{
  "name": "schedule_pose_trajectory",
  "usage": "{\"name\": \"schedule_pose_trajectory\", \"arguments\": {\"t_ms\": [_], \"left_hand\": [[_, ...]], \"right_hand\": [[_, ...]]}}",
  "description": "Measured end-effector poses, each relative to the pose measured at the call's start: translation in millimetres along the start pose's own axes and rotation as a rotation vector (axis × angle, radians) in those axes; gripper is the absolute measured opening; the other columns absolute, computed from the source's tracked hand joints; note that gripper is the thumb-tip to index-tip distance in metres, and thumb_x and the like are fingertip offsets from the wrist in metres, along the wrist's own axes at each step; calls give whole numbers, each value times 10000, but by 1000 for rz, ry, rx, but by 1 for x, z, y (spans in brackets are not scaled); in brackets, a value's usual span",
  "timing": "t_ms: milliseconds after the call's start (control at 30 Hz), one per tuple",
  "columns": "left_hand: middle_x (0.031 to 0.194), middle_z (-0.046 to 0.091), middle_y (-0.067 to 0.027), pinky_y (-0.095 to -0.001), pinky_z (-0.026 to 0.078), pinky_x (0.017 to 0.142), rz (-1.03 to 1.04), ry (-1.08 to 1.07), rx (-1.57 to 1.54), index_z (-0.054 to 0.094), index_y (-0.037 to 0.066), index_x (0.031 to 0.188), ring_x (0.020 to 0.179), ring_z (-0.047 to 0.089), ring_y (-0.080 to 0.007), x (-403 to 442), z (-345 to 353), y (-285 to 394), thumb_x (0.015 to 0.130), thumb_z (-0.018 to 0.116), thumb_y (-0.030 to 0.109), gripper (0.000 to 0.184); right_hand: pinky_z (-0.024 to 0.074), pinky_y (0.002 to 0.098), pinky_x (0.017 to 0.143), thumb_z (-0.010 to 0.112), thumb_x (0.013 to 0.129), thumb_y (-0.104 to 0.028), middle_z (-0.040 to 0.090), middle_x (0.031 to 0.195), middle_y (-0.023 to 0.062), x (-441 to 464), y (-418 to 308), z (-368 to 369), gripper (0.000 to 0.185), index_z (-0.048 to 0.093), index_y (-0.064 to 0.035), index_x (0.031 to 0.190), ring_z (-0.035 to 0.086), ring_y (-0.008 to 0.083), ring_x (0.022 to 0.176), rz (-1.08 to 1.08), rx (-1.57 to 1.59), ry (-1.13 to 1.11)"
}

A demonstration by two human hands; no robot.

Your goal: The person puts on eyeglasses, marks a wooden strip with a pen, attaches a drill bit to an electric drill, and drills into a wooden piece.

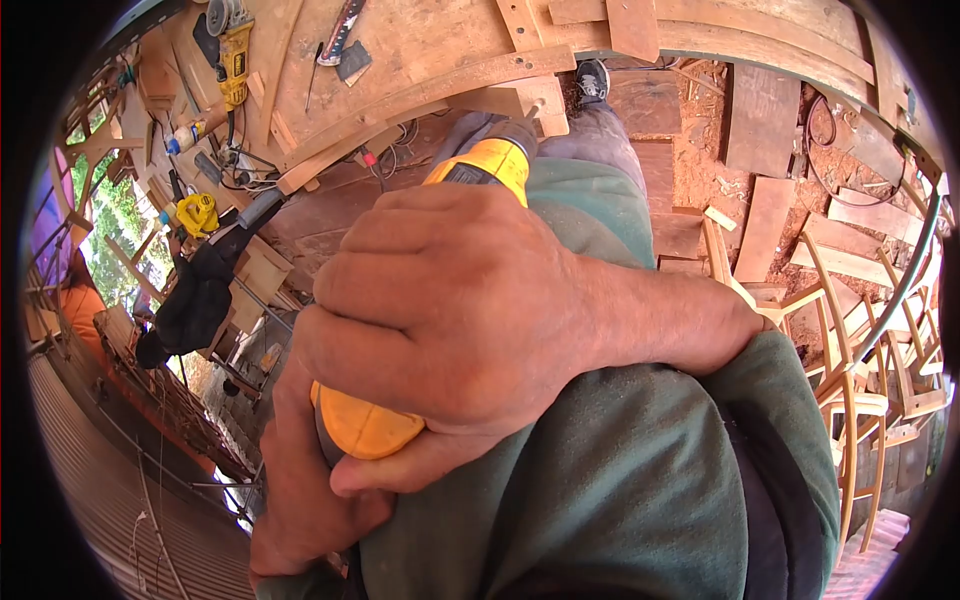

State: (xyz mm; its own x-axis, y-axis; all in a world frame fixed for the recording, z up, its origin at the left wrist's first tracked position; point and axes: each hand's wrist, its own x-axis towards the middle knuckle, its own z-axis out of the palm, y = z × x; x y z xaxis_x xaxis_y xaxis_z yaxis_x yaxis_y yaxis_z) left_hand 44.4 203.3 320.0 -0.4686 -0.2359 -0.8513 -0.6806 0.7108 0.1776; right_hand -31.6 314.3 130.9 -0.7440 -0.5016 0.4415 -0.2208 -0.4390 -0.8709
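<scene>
A yellow and black power drill (370,425) points up and away, its chuck end close to a wooden piece (555,100) at the curved wooden frame's edge. My right hand (440,290) lies over the top of the drill body with its fingers wrapped round it. Lower down, my left hand (320,480) is closed round the drill's rear and handle, partly hidden under the right hand. The drill tip sits by the wooden piece; whether it touches cannot be made out.
A yellow grinder (234,65), a hammer (342,30) and a curved wooden piece (430,85) lie on the workbench (400,40). A person in dark clothes (195,300) is at the left with a yellow tool (197,215). Wooden chair frames (850,400) stand at right, near floor boards (765,230).
</scene>
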Motion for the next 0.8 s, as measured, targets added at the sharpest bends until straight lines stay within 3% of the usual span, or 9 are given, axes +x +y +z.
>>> {"name": "schedule_pose_trajectory", "arguments": {"t_ms": [367, 700, 800], "left_hand": [[1189, 671, -210, -406, 543, 901, 20, 31, -5, 284, 2, 1506, 1112, 692, -310, 4, 2, -2, 774, 826, 180, 928], [1202, 664, -214, -401, 534, 919, 43, 23, 130, 285, -5, 1503, 1125, 684, -300, 5, 3, 4, 762, 835, 172, 940], [1211, 659, -216, -402, 531, 927, 42, 25, 13, 278, -6, 1508, 1136, 679, -299, 3, 7, -5, 761, 833, 171, 947]], "right_hand": [[489, 390, 602, 730, 765, -537, 572, 686, 66, 0, 2, -2, 498, 621, -51, 739, 606, 260, 644, 6, 0, -13], [496, 393, 609, 732, 761, -538, 578, 683, 70, -2, 3, -3, 498, 628, -52, 731, 619, 263, 650, 6, -3, -24], [499, 395, 604, 734, 757, -541, 580, 680, 72, -2, 2, -5, 499, 629, -54, 726, 624, 265, 651, 7, -5, -30]]}}
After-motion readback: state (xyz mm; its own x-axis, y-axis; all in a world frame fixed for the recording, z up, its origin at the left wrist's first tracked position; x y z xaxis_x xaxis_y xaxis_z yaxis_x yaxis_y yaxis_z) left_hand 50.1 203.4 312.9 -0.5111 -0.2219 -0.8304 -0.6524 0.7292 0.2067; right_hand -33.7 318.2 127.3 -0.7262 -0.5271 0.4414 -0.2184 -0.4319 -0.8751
